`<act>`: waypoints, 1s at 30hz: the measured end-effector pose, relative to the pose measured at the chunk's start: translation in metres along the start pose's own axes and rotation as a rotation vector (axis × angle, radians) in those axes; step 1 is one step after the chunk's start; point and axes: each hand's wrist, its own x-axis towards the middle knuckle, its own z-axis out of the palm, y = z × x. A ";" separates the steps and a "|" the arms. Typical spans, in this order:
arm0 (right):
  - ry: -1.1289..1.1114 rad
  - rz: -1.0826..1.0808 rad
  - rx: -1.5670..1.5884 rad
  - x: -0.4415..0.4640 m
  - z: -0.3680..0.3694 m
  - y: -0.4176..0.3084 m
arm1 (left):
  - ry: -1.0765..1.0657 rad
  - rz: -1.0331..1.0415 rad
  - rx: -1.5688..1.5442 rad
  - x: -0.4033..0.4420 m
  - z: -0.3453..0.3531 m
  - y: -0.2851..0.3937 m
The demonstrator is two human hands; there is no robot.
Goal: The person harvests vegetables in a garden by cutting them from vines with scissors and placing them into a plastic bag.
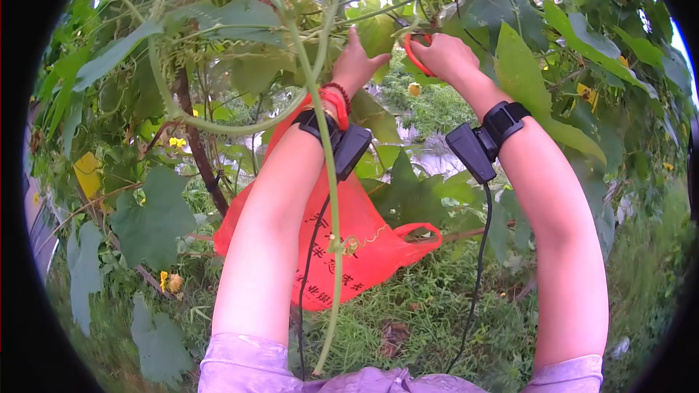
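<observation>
High in the view, my left hand (pixel 354 65) reaches into the vine, its index finger and thumb spread apart beside a green leaf (pixel 375 35). Nothing shows in its fingers. From the left wrist hangs a red plastic bag (pixel 342 247) with dark printed characters and one loose handle sticking out to the right. My right hand (pixel 448 57) is closed around red-handled scissors (pixel 415 57); their loop shows, while the blades are mostly hidden among stems. Both hands are at about the same height, with a gap between them.
A long green stem (pixel 336 306) hangs down in front of my left arm. Curled tendrils and a looped vine (pixel 218 128) fill the upper left. A brown branch (pixel 200 153) stands behind. Broad leaves (pixel 156 215) surround both sides, with grass (pixel 429 306) below.
</observation>
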 end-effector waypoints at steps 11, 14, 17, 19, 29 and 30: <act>-0.102 0.088 0.025 0.015 -0.001 0.001 | -0.047 -0.038 0.067 0.002 0.006 -0.006; -0.109 0.099 0.038 0.016 -0.003 -0.004 | 0.093 0.021 -0.001 0.000 0.006 -0.003; -0.079 0.108 0.025 0.023 0.004 -0.004 | 0.026 0.030 -0.027 0.000 0.000 0.002; -0.052 0.092 -0.013 0.029 0.006 -0.005 | 0.014 0.038 -0.035 0.002 -0.001 0.003; -0.174 -0.146 0.350 0.023 0.006 0.001 | 0.084 0.084 -0.290 0.015 0.022 -0.006; -0.176 -0.139 0.353 0.027 0.004 0.000 | 0.078 0.126 -0.225 0.012 0.019 -0.004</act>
